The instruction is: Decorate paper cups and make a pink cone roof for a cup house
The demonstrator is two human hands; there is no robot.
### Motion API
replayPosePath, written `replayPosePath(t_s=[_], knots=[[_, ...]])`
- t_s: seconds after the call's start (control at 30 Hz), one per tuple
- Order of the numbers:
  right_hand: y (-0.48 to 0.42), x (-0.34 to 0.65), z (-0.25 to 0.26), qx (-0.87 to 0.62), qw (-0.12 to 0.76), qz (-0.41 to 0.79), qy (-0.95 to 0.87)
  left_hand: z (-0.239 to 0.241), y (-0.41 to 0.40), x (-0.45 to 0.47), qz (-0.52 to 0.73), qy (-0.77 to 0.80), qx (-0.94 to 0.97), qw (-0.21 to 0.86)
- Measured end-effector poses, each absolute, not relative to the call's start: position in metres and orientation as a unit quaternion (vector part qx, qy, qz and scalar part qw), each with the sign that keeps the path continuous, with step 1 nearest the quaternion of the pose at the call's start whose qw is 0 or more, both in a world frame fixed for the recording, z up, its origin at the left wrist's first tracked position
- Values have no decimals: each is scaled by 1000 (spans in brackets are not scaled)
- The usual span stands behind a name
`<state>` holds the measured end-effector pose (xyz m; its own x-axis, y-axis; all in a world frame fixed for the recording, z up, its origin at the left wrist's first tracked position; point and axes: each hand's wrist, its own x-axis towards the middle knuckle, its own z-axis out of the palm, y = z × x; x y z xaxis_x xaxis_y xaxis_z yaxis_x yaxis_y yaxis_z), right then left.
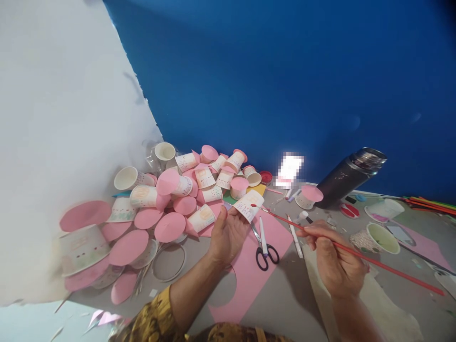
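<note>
Left hand [228, 235] holding paper cup [248, 204]; right hand [335, 261] gripping red brush [356, 254], tip on the cup. Scissors [265, 251] on pink paper sheet [252, 275]; pile of pink-lidded cups [178, 199] at left, dark flask [351, 175] at right.

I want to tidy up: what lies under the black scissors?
The black scissors lie on a pink paper sheet, which rests on the grey table. Their blade tips run behind the left hand, so what lies beneath those is unseen.

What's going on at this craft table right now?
A person's left hand holds a decorated white paper cup, while the right hand touches the tip of a long thin red stick to it. A heap of similar pink-capped paper cups lies to the left; black-handled scissors rest on a pink paper sheet.
</note>
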<state>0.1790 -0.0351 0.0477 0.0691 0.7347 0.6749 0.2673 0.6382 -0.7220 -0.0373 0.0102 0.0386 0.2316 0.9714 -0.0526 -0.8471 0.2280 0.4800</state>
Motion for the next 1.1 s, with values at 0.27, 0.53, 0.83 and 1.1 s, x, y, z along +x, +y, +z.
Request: replayPosePath(t_s=[0.27, 0.53, 0.83, 1.1], knots=[[-33, 182, 46, -378, 590, 181, -690, 41, 13, -40, 592, 172, 131, 777], [-34, 181, 46, -386, 620, 174, -661, 46, 16, -43, 588, 177, 44, 788], [-32, 182, 44, -387, 590, 177, -686, 43, 17, -44, 579, 166, 23, 798], [-33, 183, 43, -381, 582, 186, -693, 43, 21, -48, 569, 155, -31, 807]])
